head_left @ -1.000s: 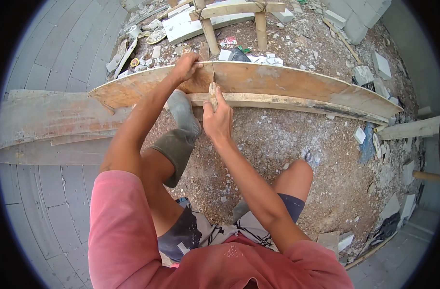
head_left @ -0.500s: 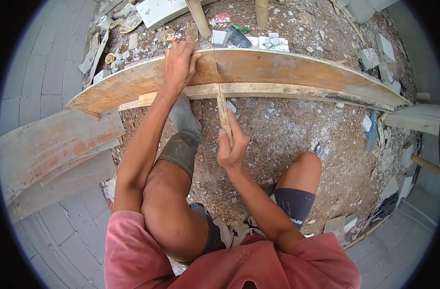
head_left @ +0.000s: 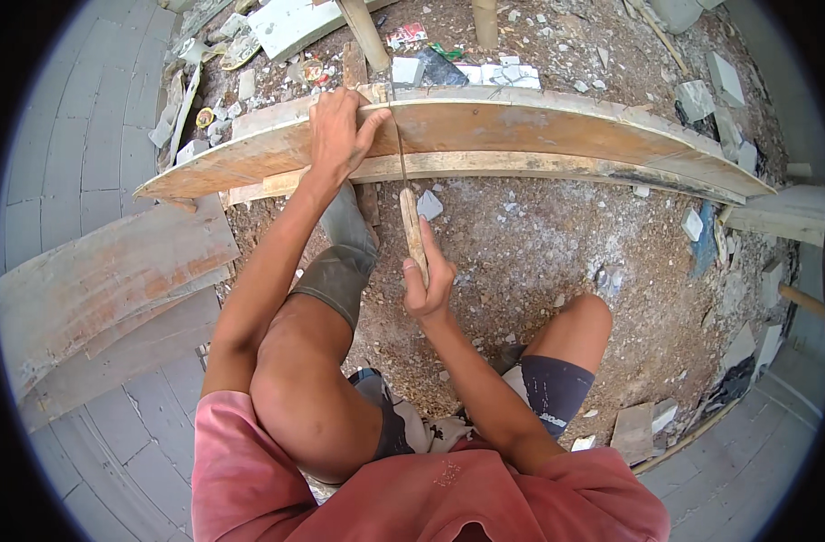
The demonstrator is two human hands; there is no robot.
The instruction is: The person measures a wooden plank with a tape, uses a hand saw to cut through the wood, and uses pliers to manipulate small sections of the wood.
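Observation:
A long thin plywood board [head_left: 539, 122] stands on its long edge across a timber beam [head_left: 484, 163]. My left hand [head_left: 338, 131] grips the board's top edge left of the cut, fingers over it and thumb at the front. My right hand [head_left: 430, 280] is wrapped round the worn wooden handle [head_left: 413, 228] of a hand saw, whose thin blade [head_left: 400, 154] runs up across the board to its top edge. My left boot [head_left: 340, 226] is under the near side of the beam, below my left hand.
Loose boards [head_left: 96, 280] lie at the left beside grey blocks [head_left: 78, 144]. Beyond the plywood are wooden posts [head_left: 363, 32], white block pieces [head_left: 286, 27] and rubble. A timber [head_left: 773, 217] juts in from the right. Gravelly ground [head_left: 512, 244] lies between me and the beam.
My right hand and the saw handle have moved down toward me, exposing more blade. My left hand has shifted left along the top edge. My left knee has risen into fuller view.

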